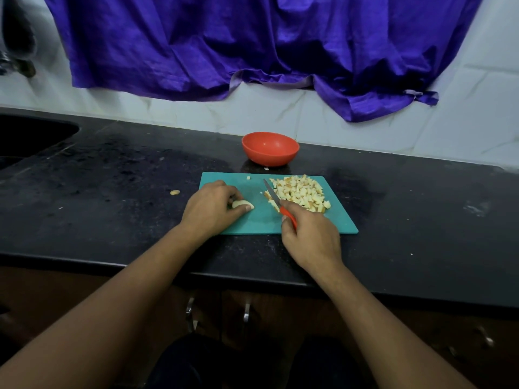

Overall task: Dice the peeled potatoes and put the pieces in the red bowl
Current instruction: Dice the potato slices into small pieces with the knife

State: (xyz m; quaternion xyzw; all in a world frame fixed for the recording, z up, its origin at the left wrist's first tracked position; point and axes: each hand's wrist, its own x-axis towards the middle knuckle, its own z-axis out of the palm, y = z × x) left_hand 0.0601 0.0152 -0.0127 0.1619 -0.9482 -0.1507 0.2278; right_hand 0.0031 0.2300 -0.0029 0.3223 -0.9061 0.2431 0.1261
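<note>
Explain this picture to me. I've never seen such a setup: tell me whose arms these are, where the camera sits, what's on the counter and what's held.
No machine here: a person wears one camera on the head, looking forward and down, so both arms are theirs. The left hand holds a peeled potato piece on a teal cutting board. The right hand grips a red-handled knife, its blade beside a pile of diced potato on the board. Behind the board stands a red bowl; no pieces show inside it. Everything rests on a dark counter, with a stray scrap left of the board. A purple cloth hangs on the wall behind.
</note>
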